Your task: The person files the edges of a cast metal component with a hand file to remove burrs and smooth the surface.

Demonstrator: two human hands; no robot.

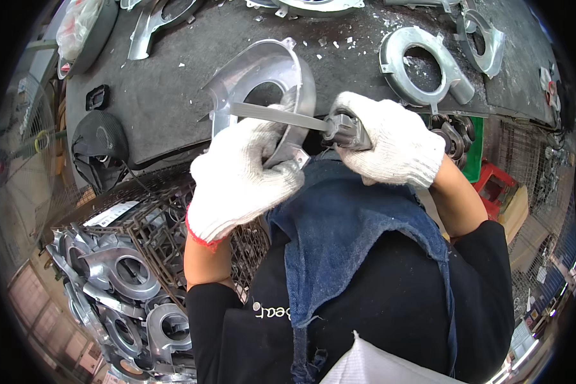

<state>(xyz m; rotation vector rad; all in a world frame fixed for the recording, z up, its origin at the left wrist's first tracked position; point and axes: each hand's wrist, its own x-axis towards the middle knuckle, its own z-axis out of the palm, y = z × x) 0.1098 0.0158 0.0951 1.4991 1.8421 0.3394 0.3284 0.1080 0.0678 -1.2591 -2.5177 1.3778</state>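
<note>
Here: silvery ring-shaped casting (262, 83), left hand (240, 176) fingers clamped on it; right hand (390, 144) fingers clamped on file (281, 116).

Metalworking workshop: cast metal housings (422, 64) on dark workbench (166, 96), more piled in wire crate (173, 224), metal chips scattered.

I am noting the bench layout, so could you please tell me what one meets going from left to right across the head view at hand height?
Black cap → left hand holding the metal casting → file → right hand on the file's handle → green bin.
</note>
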